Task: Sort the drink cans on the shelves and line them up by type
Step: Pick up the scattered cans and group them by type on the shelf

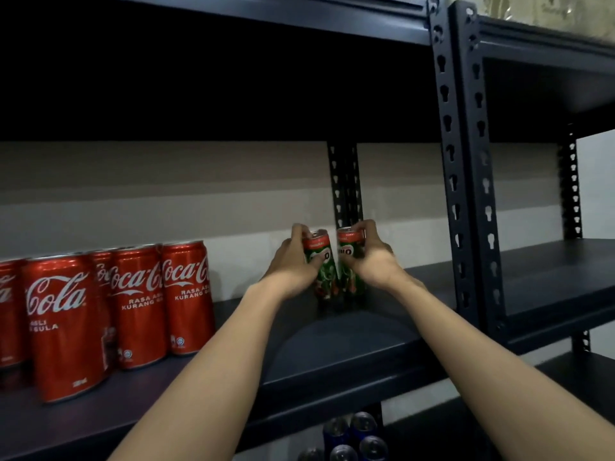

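Lower shelf: blue cans (354,437) are standing below the board, nearest you, only their tops showing.
Shelf board: the dark shelf (349,347) is carrying everything at hand height.
Coca-Cola cans: the red cans (133,304) are standing upright in a group at your left, well apart from your hands.
Left hand: your left hand (294,261) is wrapping its fingers and thumb round the left Milo can (321,261).
Right hand: your right hand (369,257) is curling round the right Milo can (349,254), fingers over its rim.
Milo cans: both green cans are standing upright on the shelf, just beside each other, near the back upright (344,184).
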